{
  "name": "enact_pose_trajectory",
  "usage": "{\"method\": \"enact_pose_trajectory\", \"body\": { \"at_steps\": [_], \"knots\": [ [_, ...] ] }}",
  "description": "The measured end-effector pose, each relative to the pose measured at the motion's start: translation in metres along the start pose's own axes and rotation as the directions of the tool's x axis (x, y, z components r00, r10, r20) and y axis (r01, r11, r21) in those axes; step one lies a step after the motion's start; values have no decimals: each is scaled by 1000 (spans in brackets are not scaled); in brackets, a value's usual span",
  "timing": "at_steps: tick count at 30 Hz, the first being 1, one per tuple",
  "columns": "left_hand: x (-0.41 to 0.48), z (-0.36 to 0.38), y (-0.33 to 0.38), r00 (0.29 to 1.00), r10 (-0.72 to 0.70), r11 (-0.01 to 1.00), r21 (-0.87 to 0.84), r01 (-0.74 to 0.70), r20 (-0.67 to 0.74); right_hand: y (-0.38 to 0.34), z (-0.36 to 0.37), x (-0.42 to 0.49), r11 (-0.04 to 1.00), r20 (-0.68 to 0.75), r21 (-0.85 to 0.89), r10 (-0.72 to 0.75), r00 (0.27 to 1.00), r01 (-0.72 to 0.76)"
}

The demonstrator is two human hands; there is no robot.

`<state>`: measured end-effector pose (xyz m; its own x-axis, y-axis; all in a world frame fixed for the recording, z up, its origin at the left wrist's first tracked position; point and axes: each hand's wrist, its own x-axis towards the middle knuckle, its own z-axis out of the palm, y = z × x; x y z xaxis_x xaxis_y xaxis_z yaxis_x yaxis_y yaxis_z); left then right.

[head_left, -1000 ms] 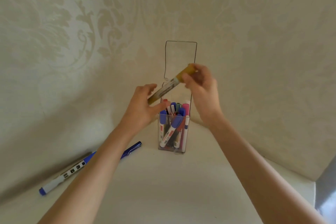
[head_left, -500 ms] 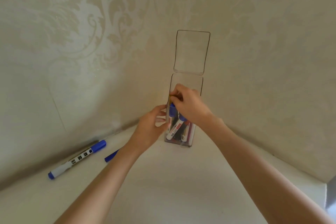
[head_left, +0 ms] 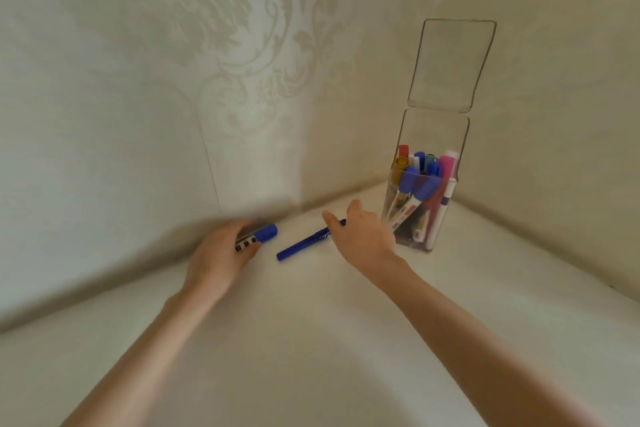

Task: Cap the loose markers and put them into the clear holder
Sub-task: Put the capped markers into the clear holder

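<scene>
Across the pale table (head_left: pixel 311 357), in the wallpapered corner, stands the tall clear plastic holder (head_left: pixel 433 135), its lid flipped up, with capped coloured markers (head_left: pixel 420 184) inside. My left hand (head_left: pixel 218 260) curls round the white marker with a blue cap (head_left: pixel 265 232) near the wall. My right hand (head_left: pixel 363 236) spreads loosely, holding nothing, above one end of the slim dark-blue marker (head_left: pixel 301 246); I cannot tell if it touches.

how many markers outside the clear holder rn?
2. A blue-capped marker near the wall, gripped by the left hand; an all-blue marker lying on the surface beside it, its far end under the right hand. The hands could hide more.
</scene>
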<state>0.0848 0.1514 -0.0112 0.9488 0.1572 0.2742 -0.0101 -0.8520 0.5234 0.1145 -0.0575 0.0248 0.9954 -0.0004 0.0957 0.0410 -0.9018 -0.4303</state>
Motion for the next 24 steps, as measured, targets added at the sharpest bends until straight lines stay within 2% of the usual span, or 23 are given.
{"method": "enact_pose_trajectory", "body": {
  "at_steps": [3, 5, 8, 13, 16, 18, 22, 24],
  "knots": [
    [2, 8, 0, 1000, -23, 998, -56, 24, 12, -11, 23, 20, 990, 42, 1, 141, 989, -141],
    [1, 14, 2, 1000, -22, 1000, -12, 22, 11, -16, 34, 25, 986, 43, -9, 165, 985, -164],
    [-1, 20, 5, 1000, 1, 995, 97, 1, -20, -16, 39, 24, 990, 23, -29, 136, 990, -135],
    [-1, 22, 11, 1000, 11, 993, 118, -8, -26, -5, 30, 13, 999, 111, 29, 12, 994, -15],
    [2, 18, 28, 999, 34, 999, -22, -34, -27, 7, 18, -1, 964, 143, 255, -112, 983, 73],
    [7, 12, 46, 997, 32, 976, -213, -45, -66, 17, 2, -13, 913, 91, 390, -162, 983, 115],
    [15, -4, 87, 993, 57, 829, -549, -106, -105, 41, -49, -32, 821, -68, 519, -238, 969, 238],
    [19, -10, 106, 989, 90, 741, -656, -144, -116, 51, -81, -37, 716, -183, 635, -226, 957, 291]
  ]
}}
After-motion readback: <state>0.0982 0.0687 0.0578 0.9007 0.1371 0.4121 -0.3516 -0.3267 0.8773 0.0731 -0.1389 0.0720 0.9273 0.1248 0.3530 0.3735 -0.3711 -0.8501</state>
